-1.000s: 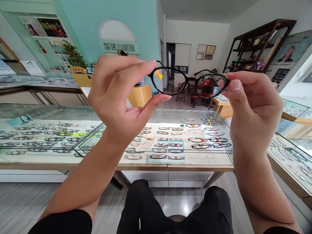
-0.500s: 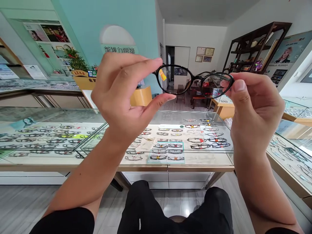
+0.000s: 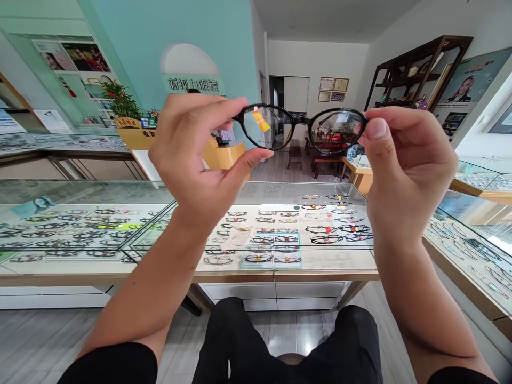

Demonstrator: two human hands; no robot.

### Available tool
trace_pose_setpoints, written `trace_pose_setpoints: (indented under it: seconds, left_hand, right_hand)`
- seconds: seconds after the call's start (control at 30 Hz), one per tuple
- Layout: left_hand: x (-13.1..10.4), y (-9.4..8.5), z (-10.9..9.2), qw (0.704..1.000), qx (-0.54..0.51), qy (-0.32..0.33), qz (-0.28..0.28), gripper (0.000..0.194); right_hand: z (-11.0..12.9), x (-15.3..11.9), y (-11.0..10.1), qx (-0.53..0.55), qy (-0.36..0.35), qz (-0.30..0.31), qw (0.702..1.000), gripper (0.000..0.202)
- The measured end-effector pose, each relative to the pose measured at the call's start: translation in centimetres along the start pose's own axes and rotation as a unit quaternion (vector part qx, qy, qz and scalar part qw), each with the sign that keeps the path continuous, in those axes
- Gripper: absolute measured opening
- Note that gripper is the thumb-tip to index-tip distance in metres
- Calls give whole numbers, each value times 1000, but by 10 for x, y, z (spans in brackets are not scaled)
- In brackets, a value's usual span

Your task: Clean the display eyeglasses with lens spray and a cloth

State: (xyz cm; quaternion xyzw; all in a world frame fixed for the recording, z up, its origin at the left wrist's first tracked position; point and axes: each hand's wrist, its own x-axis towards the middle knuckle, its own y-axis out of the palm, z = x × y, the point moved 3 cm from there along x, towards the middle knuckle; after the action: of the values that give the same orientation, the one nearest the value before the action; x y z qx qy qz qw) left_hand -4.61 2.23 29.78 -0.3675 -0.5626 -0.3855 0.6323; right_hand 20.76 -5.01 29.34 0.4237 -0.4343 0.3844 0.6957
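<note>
Black-rimmed glasses (image 3: 301, 121) are hanging in the air at the top of the view, nearly level, lenses facing the wearer; a yellow tag (image 3: 261, 121) is showing at the left lens; how the temples are standing is hard to tell. The right hand (image 3: 412, 154) is pinching one end, thumb and forefinger closed on the corner; the left hand (image 3: 191, 146) is holding the other end more loosely, forefinger at the corner, thumb spread below, though whether it is touching the lower rim cannot be told. The step in hand is seemingly a look at the raised glasses; any next move is likely calling for both hands shifting together, without twisting the bridge. Below, a glass case (image 3: 236, 277) is displaying rows of frames (image 3: 258, 258); a pale cloth or paper (image 3: 240, 236) is lying among them; behind, a sign (image 3: 194, 84) is marking the green wall (image 3: 224, 32).
</note>
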Motion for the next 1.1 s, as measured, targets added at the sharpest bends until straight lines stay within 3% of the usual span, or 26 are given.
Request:
trace_pose_setpoints:
  seconds: [0.23, 0.37, 0.53, 0.67, 0.8, 0.93, 1.1]
  left_hand:
    - [7, 7, 8, 998, -23, 50, 10, 71]
    - [-15, 17, 5, 998, -28, 52, 9, 67]
    - [-93, 29, 0, 989, -28, -107, 101, 53]
    - [-175, 30, -14, 967, -58, -190, 157, 47]
    - [-240, 26, -27, 930, -76, -295, 206, 47]
    - [-279, 20, -41, 894, -104, -367, 236, 47]
    - [-307, 16, -53, 849, -142, -453, 232, 47]
  right_hand:
    - [-7, 5, 5, -5, -4, 11, 1000, 6]
    - [-18, -17, -3, -12, 52, 15, 998, 9]
    - [-55, -94, -31, -14, 237, 15, 971, 20]
    - [-81, -177, -57, 5, 412, -3, 911, 23]
    - [-84, -240, -76, -16, 530, -10, 848, 30]
    - [-76, -270, -84, 0, 590, -16, 807, 30]
    - [-74, -280, -85, 40, 631, -22, 774, 31]
